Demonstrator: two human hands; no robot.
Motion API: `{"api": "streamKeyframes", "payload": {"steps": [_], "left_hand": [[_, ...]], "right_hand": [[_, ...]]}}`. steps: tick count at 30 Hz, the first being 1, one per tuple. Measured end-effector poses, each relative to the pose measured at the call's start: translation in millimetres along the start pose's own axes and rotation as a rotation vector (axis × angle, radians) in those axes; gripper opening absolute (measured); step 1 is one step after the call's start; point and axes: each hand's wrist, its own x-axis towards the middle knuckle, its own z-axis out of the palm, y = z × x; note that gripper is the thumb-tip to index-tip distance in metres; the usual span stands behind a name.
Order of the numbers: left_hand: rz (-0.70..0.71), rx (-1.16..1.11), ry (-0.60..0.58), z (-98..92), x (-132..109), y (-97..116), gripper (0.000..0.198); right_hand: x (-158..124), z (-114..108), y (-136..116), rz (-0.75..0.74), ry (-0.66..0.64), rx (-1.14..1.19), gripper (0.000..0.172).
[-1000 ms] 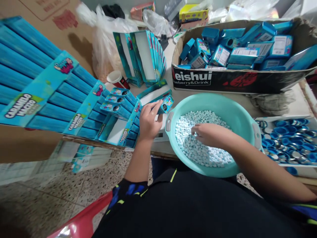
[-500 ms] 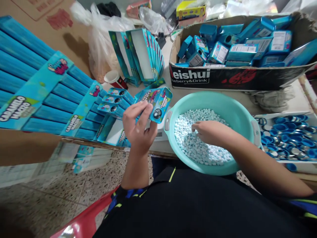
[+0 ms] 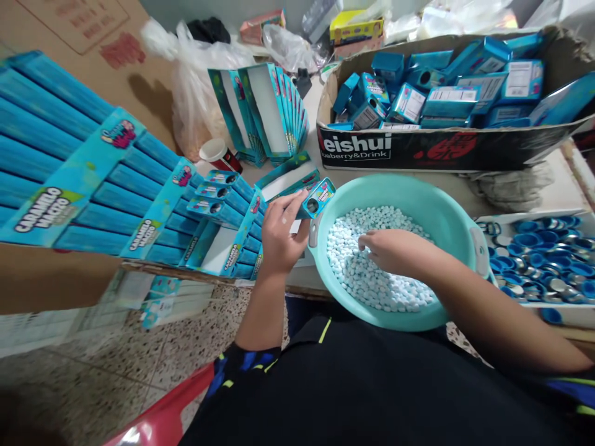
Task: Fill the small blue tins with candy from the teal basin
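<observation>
My left hand grips a small turquoise candy box with a round clear window, holding it by the fingertips just beside the rim of a round turquoise plastic basin. My right hand rests inside the basin, its fingers down among a heap of small pale blue candies. Whether those fingers hold any candies is hidden. Left of my left hand stand open turquoise display boxes, with several small packets lying in a row on them.
A cardboard carton printed "Weishui" holds several loose blue boxes at the back right. A tray of blue and silver lids lies to the right. Large blue display sheets, a paper cup and plastic bags lie left and behind.
My left hand has brought the candy box back down towards the basin rim, after it was raised and turned up half a second ago. My right hand stays among the candies.
</observation>
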Motion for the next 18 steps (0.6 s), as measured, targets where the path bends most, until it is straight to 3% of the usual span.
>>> {"api": "streamKeyframes", "payload": {"steps": [5, 10, 15, 18], "left_hand": [[-0.144, -0.029, 0.063, 5.4, -11, -4, 0.045], [-0.403, -0.102, 0.184, 21.7, -33, -28, 0.049], [-0.643, -0.285, 0.150, 43.6, -53, -52, 0.051], [-0.700, -0.362, 0.138, 45.3, -58, -56, 0.060]], "right_hand": [[-2, -2, -1, 0.009, -0.002, 0.001, 0.037], [-1, 0, 0, -0.025, 0.042, 0.005, 0.029], [2, 3, -1, -0.031, -0.032, -0.004, 0.032], [5, 6, 0, -0.021, -0.049, 0.000, 0.034]]}}
